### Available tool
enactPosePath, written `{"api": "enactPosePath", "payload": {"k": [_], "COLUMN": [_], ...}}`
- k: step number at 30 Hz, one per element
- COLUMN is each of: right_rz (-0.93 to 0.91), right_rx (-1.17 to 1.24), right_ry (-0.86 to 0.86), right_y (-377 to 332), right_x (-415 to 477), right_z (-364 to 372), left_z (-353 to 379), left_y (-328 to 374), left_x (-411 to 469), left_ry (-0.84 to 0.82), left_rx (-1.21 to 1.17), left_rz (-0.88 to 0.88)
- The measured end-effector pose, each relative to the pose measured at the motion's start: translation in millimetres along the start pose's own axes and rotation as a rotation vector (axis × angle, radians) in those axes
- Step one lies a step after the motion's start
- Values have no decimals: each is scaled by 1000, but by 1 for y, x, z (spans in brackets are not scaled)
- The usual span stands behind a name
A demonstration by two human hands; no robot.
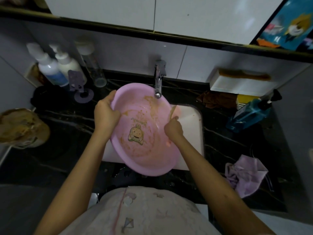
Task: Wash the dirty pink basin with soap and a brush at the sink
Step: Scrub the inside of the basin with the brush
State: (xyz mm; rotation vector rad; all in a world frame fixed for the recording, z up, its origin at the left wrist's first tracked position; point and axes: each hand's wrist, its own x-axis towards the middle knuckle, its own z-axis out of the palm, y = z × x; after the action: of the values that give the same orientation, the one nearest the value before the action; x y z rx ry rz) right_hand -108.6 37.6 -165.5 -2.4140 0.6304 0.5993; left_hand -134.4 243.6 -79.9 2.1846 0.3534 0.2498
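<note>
The pink basin (149, 150) is tilted over the white sink (191, 126), under the chrome faucet (158, 82). Brown grime streaks its inside, around a cartoon sticker. My left hand (105, 114) grips the basin's far left rim, thumb inside. My right hand (173, 128) is inside the basin at its right wall, fingers curled round a thin tan brush (173, 110) that points up and is blurred. No water shows at the faucet's spout.
Black marble counter surrounds the sink. White bottles (50, 67) stand at the back left and a dirty container (22, 128) sits at the left edge. On the right are a blue soap bottle (249, 114), a brown rag (218, 99) and a lilac cloth (245, 175).
</note>
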Motion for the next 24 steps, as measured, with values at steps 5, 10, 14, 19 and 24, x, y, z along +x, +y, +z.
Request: {"api": "enactPosePath", "payload": {"k": [5, 10, 14, 19, 24], "right_rz": [44, 50, -80, -284, -450], "right_rx": [-188, -423, -433, -355, -790], "right_ry": [-96, -261, -163, -28, -191], "right_y": [58, 90, 79, 82, 122], "right_x": [-41, -75, -42, -18, -63], "right_z": [-5, -26, -54, -50, -36], "left_z": [-1, -1, -3, -2, 0], "left_y": [1, 0, 3, -6, -3], "left_x": [-1, -1, -5, -1, -3], "left_ry": [9, -4, 2, -5, 12], "left_rx": [-7, -3, 1, -3, 8], "left_rz": [-7, -12, 1, 14, 18]}}
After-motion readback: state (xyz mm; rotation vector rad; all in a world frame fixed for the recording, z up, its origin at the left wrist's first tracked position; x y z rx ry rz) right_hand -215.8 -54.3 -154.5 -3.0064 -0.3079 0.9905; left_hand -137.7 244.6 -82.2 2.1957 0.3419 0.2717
